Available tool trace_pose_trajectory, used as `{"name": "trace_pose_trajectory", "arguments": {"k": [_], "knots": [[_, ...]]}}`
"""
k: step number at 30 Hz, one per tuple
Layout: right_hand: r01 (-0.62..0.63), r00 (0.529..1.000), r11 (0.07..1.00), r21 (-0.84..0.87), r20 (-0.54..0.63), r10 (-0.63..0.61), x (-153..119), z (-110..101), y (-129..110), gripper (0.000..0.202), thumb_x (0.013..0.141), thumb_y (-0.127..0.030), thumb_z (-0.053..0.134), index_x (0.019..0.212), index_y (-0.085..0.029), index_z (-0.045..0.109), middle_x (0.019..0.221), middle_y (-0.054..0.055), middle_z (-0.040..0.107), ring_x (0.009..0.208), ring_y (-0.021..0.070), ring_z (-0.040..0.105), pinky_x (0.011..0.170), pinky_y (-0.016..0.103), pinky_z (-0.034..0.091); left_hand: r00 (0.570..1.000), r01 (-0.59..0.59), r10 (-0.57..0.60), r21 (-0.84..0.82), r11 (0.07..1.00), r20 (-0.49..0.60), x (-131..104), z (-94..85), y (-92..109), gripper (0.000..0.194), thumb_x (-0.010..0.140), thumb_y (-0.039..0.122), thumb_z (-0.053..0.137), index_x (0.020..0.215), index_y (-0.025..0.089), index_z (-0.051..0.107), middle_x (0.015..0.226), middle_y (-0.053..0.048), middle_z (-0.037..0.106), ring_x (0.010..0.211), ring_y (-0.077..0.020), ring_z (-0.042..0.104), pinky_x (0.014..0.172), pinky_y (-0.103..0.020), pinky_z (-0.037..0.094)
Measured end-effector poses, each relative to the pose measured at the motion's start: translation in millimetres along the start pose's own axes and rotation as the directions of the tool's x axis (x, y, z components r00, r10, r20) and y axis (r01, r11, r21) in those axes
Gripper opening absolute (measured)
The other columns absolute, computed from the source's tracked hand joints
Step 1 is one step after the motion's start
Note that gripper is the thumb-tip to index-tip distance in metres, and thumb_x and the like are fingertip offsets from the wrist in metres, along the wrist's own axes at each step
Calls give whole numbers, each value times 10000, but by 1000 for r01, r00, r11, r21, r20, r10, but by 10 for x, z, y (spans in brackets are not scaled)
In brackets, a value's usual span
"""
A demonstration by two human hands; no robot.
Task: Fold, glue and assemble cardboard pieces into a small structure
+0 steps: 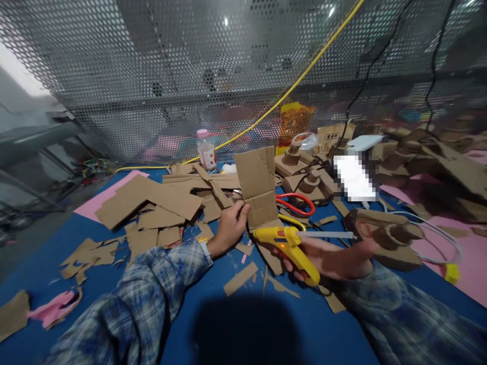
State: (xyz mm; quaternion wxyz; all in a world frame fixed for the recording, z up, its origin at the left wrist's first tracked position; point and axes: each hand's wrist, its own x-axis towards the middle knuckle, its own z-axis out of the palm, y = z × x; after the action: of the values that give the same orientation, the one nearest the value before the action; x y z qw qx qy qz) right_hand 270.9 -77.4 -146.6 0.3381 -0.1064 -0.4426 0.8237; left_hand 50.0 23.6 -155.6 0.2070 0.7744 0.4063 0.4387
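My left hand (231,228) pinches the left edge of a creased cardboard piece (258,187) that stands upright above the table. In my right hand (331,256) is a yellow glue gun (291,246), its small orange light lit and a whitish glue stick (327,234) poking out of the back. The gun's nozzle points left, close to the lower part of the cardboard, near my left fingers. From here I cannot tell whether the tip touches it. Behind the cardboard on the right lie red-handled scissors (300,200), partly hidden.
Cardboard sheets (148,200) and scraps cover the left of the blue table (213,324). A bottle with a pink cap (206,149) stands at the back. On the right are cardboard constructions (384,243), white cables and pink sheets (462,256). A perforated metal panel (182,76) rises behind.
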Motion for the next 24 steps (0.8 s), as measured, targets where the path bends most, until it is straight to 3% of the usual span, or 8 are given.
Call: {"name": "trace_pose_trajectory", "arguments": {"k": [7,10,13,17,20,24], "knots": [[-11,1000,1000,-19,8,11,44,48,-52,964,527,-839,571,1212,-161,551,1118,133,546,969,231,571,753,292,499,1000,-15,15,-10,1000,-10,-32,3,10,275,911,334,391,673,197,410,577,43,392,544,-104,416,554,-220,304],[-38,997,999,-25,-61,36,113,79,-153,932,490,-803,644,1146,-143,582,1084,116,537,838,165,565,625,231,495,1000,-6,6,-17,1000,-5,-45,-7,18,269,908,326,395,675,194,420,585,41,404,550,-103,423,553,-218,315],[-23,984,993,-113,-179,3,179,92,-203,701,581,-621,743,1065,-131,608,875,54,554,612,60,460,452,139,383,1000,25,-26,-59,998,-9,-35,-18,19,268,903,339,398,688,188,450,587,41,421,555,-102,425,552,-215,328],[-171,925,957,-235,-373,73,188,81,-184,337,716,-376,722,904,-121,610,530,-64,441,394,0,304,349,118,225,994,105,-102,-220,970,24,20,-63,-2,328,895,407,420,691,169,516,608,22,481,571,-105,440,530,-208,354],[-276,884,921,-276,-449,131,151,59,-178,364,686,-406,736,835,-108,590,452,-86,414,330,4,290,320,145,202,992,123,-111,-290,949,59,83,-113,-26,373,865,465,470,680,155,562,648,-2,523,599,-113,456,520,-209,377],[-343,812,872,-348,-577,89,111,37,-188,431,675,-496,720,784,-110,562,401,-89,410,299,16,317,320,160,216,987,127,-90,-303,944,134,124,-138,-46,370,850,467,499,668,154,574,650,-5,526,625,-120,473,549,-215,404]]}}
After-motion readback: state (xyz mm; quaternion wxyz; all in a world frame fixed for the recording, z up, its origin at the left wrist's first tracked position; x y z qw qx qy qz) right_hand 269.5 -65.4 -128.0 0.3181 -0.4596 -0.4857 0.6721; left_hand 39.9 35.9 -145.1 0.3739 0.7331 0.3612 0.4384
